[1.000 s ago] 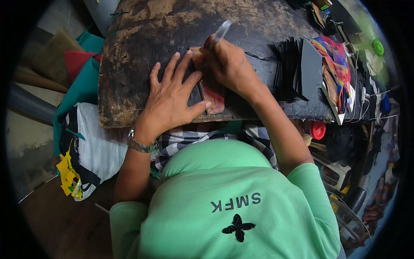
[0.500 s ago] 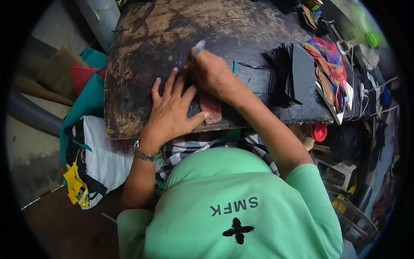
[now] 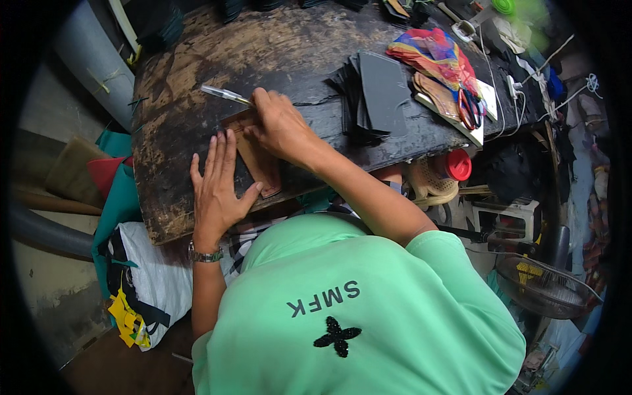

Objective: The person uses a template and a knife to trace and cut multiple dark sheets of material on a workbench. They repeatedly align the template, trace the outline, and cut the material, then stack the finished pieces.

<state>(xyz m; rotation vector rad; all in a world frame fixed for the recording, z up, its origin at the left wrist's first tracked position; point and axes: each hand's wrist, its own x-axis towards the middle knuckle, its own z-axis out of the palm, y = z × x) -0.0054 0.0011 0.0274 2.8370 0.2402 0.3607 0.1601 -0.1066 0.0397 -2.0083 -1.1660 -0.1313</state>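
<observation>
A brown leather-like piece (image 3: 258, 158) lies on the dark, worn wooden board (image 3: 197, 99). My left hand (image 3: 217, 187) presses flat on the board with fingers spread, its thumb beside the piece's near end. My right hand (image 3: 280, 125) grips a thin silver pen-like tool (image 3: 224, 94), whose tip is hidden under my fingers at the piece's far end. A watch sits on my left wrist.
A stack of dark cut sheets (image 3: 372, 92) lies to the right on the board. Beyond it are colourful cloth (image 3: 434, 56), red-handled scissors (image 3: 469, 108) and cables. A white sack (image 3: 155, 276) and teal fabric hang at the left. A fan (image 3: 546, 286) stands at the lower right.
The view has shifted, so the board sits further right and lower. My right hand has moved along the brown piece's far end, and the tool now leans left. My left hand stays pressed flat.
</observation>
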